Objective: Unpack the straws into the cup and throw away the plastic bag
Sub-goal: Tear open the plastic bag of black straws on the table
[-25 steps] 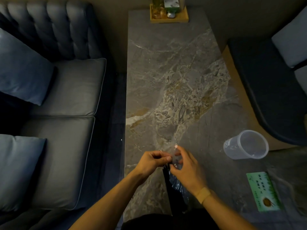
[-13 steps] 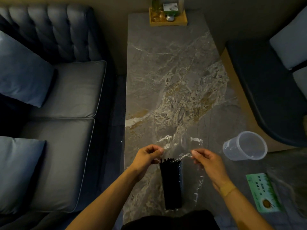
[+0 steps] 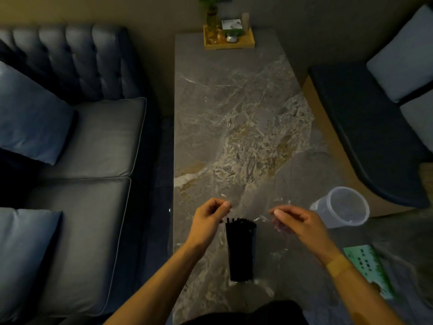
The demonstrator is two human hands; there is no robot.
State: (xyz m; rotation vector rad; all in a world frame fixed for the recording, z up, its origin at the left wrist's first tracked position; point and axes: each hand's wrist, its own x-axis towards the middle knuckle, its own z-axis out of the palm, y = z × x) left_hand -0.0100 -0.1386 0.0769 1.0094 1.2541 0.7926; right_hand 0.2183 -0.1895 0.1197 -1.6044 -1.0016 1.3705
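Left hand [image 3: 208, 221] and right hand [image 3: 297, 221] pinched on plastic bag [image 3: 255, 207] mouth, held apart; straws [image 3: 241, 249] inside; cup [image 3: 344, 209] at 3 o'clock.

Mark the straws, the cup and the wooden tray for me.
straws [image 3: 241, 249], head view, middle of the black bundle
cup [image 3: 337, 221], head view, clear side wall below the rim
wooden tray [image 3: 230, 45], head view, front edge

Head-worn camera looks steeply down, close over the table [image 3: 234, 113].
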